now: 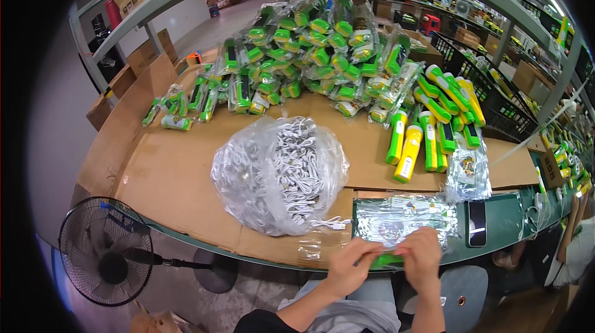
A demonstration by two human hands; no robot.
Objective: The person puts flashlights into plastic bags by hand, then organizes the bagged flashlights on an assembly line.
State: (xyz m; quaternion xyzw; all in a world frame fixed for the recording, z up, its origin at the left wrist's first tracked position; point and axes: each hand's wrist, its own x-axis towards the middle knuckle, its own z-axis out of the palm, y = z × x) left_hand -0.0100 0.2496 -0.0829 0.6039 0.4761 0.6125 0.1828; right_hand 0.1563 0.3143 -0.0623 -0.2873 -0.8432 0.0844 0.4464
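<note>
Where cardboard (170, 190) lies left of the cable bag (238, 178), there's room
Left hand (349, 266) and right hand (423, 258), fingertips together, pinch a bright green item (385, 261)

Green table (505, 216) — brown cardboard (176, 175) (broad), clear packets (403, 215), phone (476, 224)

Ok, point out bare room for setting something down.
Bare cardboard lies left of the bag of white cables, and between that bag and the loose flashlights. Crowded: the back, heaped with bagged flashlights; front right, with flat clear packets, phone, left hand and right hand.
</note>
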